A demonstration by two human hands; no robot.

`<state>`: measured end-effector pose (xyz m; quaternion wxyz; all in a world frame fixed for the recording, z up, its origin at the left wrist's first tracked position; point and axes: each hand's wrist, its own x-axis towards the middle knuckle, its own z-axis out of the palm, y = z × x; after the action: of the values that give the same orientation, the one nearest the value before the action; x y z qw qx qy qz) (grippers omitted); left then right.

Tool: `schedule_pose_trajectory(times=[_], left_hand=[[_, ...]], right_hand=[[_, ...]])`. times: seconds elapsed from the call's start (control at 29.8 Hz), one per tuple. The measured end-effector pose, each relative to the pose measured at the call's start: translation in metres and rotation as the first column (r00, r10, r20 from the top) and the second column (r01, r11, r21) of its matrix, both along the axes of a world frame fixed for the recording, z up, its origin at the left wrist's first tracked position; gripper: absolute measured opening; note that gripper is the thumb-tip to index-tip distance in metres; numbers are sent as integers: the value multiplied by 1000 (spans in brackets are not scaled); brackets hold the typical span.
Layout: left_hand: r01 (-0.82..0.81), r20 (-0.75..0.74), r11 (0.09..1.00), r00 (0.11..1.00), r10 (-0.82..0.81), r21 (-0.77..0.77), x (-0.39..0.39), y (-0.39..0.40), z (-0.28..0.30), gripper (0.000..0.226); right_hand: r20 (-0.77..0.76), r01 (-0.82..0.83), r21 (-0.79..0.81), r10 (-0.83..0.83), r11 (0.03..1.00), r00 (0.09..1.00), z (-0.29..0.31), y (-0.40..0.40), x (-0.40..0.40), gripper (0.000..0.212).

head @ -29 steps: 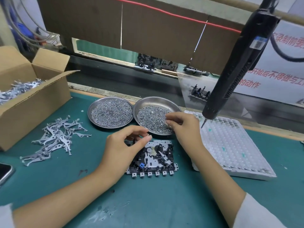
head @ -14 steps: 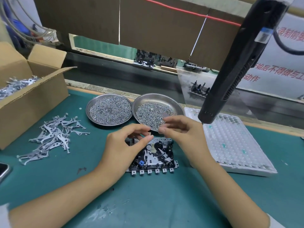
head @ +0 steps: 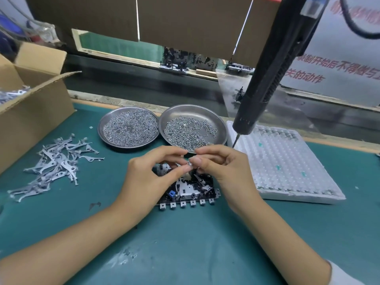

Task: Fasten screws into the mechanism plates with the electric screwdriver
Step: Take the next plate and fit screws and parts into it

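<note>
Both hands met above the plate on the green counter, left hand and right hand fingers pinched on one tiny screw, screwdriver hung untouched above the white tray.

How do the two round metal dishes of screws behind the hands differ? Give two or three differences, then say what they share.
The left dish is nearly covered by a dense, even layer of screws; the right dish shows bare metal along its far side. The left dish lies flat, while the right dish's left rim overlaps the left dish's edge. The right hand partly hides the right dish's near rim; the left dish is unobstructed. Both are round, shiny metal and hold small silver screws.
</note>
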<state>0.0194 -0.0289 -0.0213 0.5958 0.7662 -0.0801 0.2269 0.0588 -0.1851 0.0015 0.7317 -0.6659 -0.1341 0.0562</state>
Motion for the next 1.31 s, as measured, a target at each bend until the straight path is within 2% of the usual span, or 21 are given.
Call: schedule_pose_trajectory(times=[0.77, 1.04, 1.31], left_hand=[[30, 5, 999, 1000, -30, 17, -1, -1, -3, 27], [38, 14, 999, 999, -38, 32, -1, 0, -4, 27], [44, 22, 997, 999, -45, 59, -1, 1, -4, 31]], right_hand=[[36, 39, -26, -38, 999, 999, -1, 4, -3, 19], [150, 75, -134, -54, 988, 987, -1, 3, -4, 25], [332, 125, -258, -34, 958, 943, -3, 1, -4, 28]])
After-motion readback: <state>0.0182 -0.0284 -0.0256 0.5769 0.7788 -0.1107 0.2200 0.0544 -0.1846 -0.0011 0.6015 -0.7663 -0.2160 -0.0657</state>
